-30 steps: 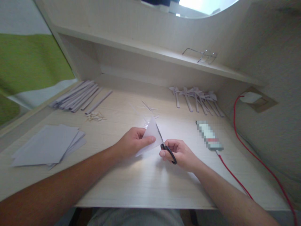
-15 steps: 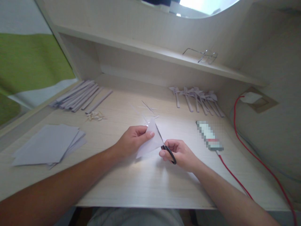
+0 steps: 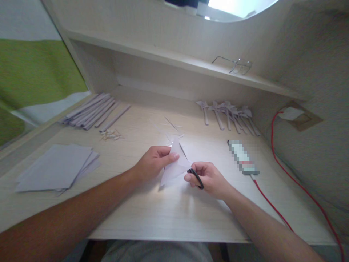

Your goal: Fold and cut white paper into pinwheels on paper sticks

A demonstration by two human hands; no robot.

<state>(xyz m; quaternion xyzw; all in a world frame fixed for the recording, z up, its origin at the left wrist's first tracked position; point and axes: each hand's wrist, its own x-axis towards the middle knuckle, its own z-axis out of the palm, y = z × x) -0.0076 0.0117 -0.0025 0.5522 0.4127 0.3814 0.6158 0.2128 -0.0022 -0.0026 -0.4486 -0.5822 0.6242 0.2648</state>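
Observation:
Between thumb and fingers, my left hand [image 3: 156, 162] pinches a folded white sheet of paper [image 3: 174, 168] just above the desk. My right hand [image 3: 205, 178] is closed round the black handles of a pair of scissors [image 3: 196, 177]. The blades point up and away along the paper's right edge, partly hidden by it. Thin paper strips [image 3: 171, 124] lie on the desk beyond the paper.
At left are a stack of white sheets [image 3: 51, 167], a pile of rolled paper sticks [image 3: 89, 111] and small pale pieces [image 3: 111, 135]. Several paper pinwheels [image 3: 226, 109] lie at the back right. A phone [image 3: 242, 157] has a red cable [image 3: 272, 207]. Glasses [image 3: 240, 66] rest on the shelf.
The scissors have closed further along the paper's right edge. The paper's lower part has shifted slightly to the right, while both hands stay nearly in place.

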